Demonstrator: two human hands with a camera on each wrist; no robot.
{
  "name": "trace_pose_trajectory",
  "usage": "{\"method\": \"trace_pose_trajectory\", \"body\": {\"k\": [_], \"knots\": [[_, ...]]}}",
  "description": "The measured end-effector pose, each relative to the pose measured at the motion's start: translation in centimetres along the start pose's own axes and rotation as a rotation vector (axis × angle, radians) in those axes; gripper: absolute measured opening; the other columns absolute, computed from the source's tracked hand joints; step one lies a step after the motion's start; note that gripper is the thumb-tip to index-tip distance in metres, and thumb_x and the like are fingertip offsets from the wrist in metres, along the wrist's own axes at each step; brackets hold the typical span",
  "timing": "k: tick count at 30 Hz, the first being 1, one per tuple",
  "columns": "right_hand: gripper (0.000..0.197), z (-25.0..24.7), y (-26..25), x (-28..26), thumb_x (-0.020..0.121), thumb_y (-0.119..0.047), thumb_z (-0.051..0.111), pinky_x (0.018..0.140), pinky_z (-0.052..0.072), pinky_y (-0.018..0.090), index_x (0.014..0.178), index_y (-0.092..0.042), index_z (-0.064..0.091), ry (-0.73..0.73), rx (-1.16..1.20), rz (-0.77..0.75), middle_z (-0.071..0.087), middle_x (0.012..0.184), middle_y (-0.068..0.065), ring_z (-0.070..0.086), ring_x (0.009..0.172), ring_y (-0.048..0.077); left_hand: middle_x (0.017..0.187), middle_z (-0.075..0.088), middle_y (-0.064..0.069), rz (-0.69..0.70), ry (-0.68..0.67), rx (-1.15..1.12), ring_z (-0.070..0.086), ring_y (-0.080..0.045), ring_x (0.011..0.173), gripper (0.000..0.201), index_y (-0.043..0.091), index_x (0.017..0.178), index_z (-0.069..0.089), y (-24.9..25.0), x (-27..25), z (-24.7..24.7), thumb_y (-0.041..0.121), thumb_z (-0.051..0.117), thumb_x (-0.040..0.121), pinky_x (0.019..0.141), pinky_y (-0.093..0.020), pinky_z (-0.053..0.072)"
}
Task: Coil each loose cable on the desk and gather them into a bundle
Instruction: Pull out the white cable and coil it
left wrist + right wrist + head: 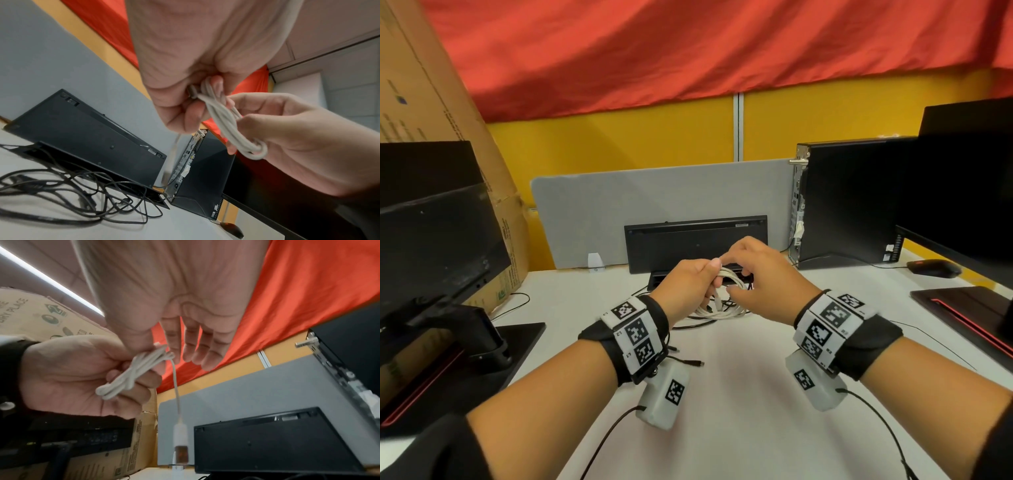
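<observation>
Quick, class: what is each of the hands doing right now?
Left hand: grips the coiled white cable.
Right hand: pinches the same coil with its thumb, fingers straight.

In the head view, the left hand (690, 282) and right hand (756, 274) cover most of the white cable (726, 310) at frame centre, so its coil count cannot be told. Its hanging plug (180, 444) is blurred in the right wrist view. The monitor (962, 192) is cut off at the right edge. The black cables (72, 194) tangle on the tabletop (739, 394), too knotted to count.
</observation>
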State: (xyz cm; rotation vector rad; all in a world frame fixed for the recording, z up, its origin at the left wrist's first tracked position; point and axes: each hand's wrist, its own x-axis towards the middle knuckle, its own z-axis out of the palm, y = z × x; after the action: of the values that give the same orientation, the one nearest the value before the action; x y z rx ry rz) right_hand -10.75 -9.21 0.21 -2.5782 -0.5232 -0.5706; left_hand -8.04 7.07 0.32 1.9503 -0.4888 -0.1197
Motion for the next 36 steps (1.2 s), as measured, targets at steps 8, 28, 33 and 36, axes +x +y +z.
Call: {"method": "trace_pose_trajectory", "body": {"k": [8, 28, 33, 36], "knots": [[0.008, 1.2, -0.6, 0.0, 0.085, -0.015, 0.067, 0.058, 0.033, 0.019, 0.078, -0.013, 0.065, 0.157, 0.122, 0.135, 0.051, 0.075, -0.005, 0.045, 0.065, 0.007, 0.053, 0.039, -0.003, 0.078, 0.025, 0.034, 0.033, -0.012, 0.042, 0.047, 0.014, 0.06, 0.051, 1.2, 0.2, 0.3, 0.027, 0.038, 0.103, 0.047, -0.023, 0.032], [0.026, 2.2, -0.8, -0.2, 0.093, -0.033, 0.059, 0.057, 0.043, 0.015, 0.081, -0.018, 0.076, 0.45, 0.404, -0.026, 0.064, 0.065, -0.007, 0.058, 0.06, 0.006, 0.054, 0.033, 0.002, -0.015, 0.041, -0.184, 0.026, -0.01, 0.045, 0.04, 0.011, 0.069, 0.049, 0.2, -0.2, -0.4, 0.027, 0.036, 0.104, 0.044, -0.021, 0.027], [0.03, 1.9, -1.6, 0.8, 0.094, -0.023, 0.062, 0.044, 0.046, 0.028, 0.067, -0.01, 0.069, 0.281, 0.97, 0.494, 0.06, 0.057, 0.006, 0.053, 0.044, 0.016, 0.055, 0.03, 0.0, -0.052, 0.143, -0.205, 0.024, -0.009, 0.041, 0.039, 0.01, 0.071, 0.046, -0.2, -0.6, -1.2, 0.027, 0.036, 0.104, 0.043, -0.021, 0.024], [0.03, 2.3, -2.2, 0.9, 0.09, -0.025, 0.067, 0.038, 0.041, 0.021, 0.07, -0.003, 0.066, 0.204, 1.136, 0.703, 0.055, 0.049, 0.002, 0.047, 0.037, 0.013, 0.053, 0.03, 0.001, -0.047, 0.196, -0.278, 0.024, -0.009, 0.04, 0.039, 0.011, 0.071, 0.045, -0.3, -0.8, -1.7, 0.027, 0.035, 0.105, 0.043, -0.022, 0.022]]}}
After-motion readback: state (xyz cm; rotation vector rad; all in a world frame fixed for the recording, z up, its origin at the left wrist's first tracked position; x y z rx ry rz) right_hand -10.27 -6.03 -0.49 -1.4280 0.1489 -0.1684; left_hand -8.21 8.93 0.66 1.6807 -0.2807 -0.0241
